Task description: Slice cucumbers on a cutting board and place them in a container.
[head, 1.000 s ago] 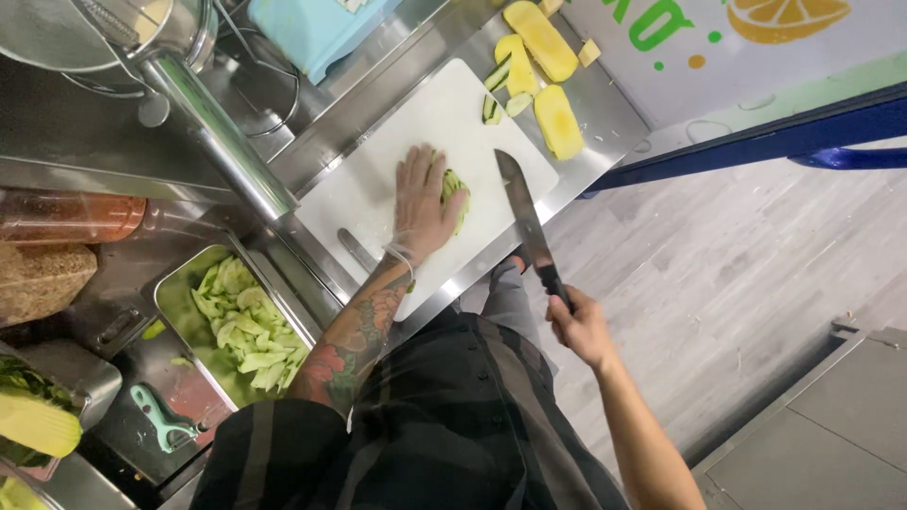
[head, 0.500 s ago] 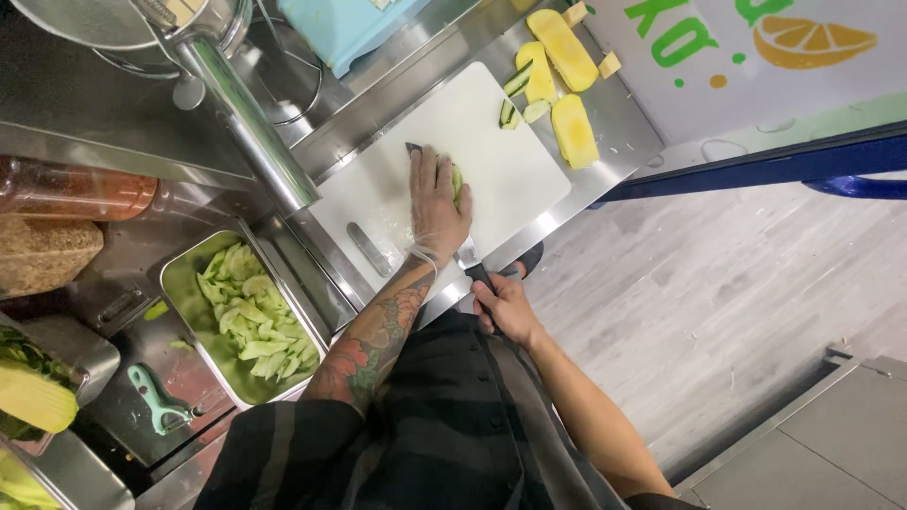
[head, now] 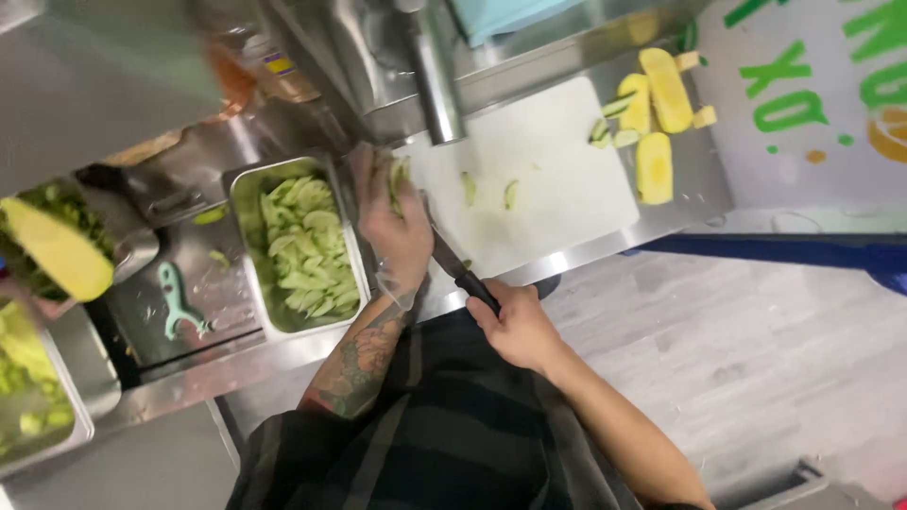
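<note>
Right hand (head: 518, 326) grips knife (head: 460, 269) — left hand (head: 392, 222) carries green slices (head: 398, 176).

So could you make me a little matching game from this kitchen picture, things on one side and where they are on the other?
Things:
1. knife
2. green peeler
3. yellow fruit pieces
4. pale green slices

Places:
A. in the metal tray
B. at the far end of the white cutting board
C. in the right hand
D. on the steel counter left of the tray

Pairs: 1-C, 2-D, 3-B, 4-A
</note>
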